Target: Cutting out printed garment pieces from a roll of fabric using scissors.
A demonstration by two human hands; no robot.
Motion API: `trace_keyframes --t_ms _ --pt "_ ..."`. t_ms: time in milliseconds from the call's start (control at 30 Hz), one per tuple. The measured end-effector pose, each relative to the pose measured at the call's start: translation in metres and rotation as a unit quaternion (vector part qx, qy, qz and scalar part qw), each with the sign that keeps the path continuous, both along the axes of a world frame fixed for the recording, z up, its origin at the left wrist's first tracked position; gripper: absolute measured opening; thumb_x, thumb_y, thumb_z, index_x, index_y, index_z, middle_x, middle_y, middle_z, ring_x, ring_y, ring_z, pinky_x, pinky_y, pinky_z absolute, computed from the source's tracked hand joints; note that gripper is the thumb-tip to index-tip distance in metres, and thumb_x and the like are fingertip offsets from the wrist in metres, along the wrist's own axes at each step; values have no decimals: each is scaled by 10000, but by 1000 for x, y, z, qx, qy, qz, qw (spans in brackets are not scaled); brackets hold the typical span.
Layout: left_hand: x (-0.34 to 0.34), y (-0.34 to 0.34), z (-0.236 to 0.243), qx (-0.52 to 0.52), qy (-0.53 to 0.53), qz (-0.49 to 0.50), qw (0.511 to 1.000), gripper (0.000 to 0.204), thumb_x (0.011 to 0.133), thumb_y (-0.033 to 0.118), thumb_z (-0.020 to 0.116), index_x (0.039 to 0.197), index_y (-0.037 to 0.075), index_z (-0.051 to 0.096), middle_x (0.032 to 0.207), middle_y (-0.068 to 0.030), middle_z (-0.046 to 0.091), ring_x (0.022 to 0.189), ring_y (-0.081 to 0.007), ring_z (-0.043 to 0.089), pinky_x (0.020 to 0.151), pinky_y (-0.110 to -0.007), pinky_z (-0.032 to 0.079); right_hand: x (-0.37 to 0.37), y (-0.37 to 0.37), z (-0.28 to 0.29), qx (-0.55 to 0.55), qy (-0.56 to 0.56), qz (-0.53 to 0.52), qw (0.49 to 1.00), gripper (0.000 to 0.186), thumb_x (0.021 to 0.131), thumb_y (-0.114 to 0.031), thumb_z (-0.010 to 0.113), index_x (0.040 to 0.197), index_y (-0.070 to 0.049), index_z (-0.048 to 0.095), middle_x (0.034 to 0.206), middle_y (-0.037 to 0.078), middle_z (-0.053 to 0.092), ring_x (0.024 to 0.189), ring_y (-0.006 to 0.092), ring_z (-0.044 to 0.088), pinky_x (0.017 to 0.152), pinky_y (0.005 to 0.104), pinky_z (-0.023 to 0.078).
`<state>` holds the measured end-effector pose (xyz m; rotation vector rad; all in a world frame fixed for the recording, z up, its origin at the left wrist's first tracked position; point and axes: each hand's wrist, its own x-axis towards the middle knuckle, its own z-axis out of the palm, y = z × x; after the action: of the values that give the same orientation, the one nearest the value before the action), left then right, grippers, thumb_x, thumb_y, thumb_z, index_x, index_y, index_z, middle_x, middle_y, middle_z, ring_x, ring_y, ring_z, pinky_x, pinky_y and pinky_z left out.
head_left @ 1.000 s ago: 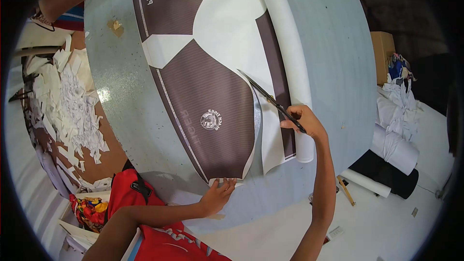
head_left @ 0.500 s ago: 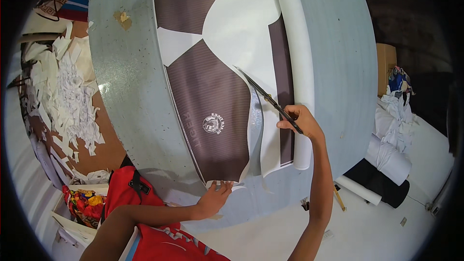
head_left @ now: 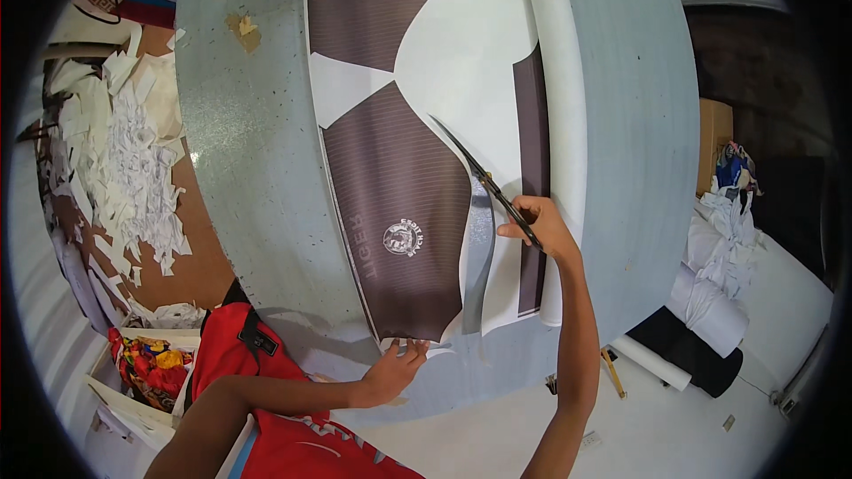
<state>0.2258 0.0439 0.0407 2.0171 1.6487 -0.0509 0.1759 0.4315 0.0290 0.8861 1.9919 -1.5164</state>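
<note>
A long printed sheet [head_left: 399, 177], with dark brown striped shapes on white, lies lengthwise on the table. My right hand [head_left: 543, 223] grips the handles of long black scissors [head_left: 482, 173]. Their blades point up and left along the curved edge of the lower brown shape and look nearly closed. Below them the sheet is parted, and table surface shows in the gap between the brown shape and the white strip [head_left: 502, 275]. My left hand [head_left: 392, 372] has its fingertips on the sheet's near edge, by thin white offcuts. Its thumb is hard to make out.
The sheet's right side is a white roll [head_left: 566, 106] on the grey-blue table [head_left: 621, 124]. White scraps [head_left: 142, 168] heap at left. A red bag [head_left: 240, 346] and a box of colourful cloth [head_left: 151, 368] sit near left. White bundles and rolls [head_left: 710, 297] lie at right.
The scissors have moved farther up along the brown shape's curved edge, lengthening the cut. The whole view has shifted slightly. My left hand stays at the near edge.
</note>
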Motion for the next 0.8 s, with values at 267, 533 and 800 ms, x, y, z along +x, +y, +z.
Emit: trace_keyframes --t_ms 267,533,800 --pt "-7 6 3 0 -3 -6 1000 657 886 241 530 1414 -122 386 1354 -207 462 1217 -302 458 964 -450 439 -48 -11 2 -22 -10 -18 1000 461 660 -311 916 637 -84 515 581 -79 386 549 51 343 501 248 252" --pt "0 -8 0 30 23 9 999 632 877 248 524 1404 -87 432 1312 -195 490 1224 -296 445 940 -448 444 -65 -28 0 4 10 2 1000 382 702 -188 889 642 -85 526 509 -50 450 449 36 401 431 235 270" --pt "-119 21 26 25 -128 47 990 320 829 201 555 1088 28 629 1018 -99 624 990 -259 580 807 -361 445 -27 -64 19 53 21 -65 996 509 668 -364 897 666 -40 505 608 -29 383 590 100 368 532 290 301"
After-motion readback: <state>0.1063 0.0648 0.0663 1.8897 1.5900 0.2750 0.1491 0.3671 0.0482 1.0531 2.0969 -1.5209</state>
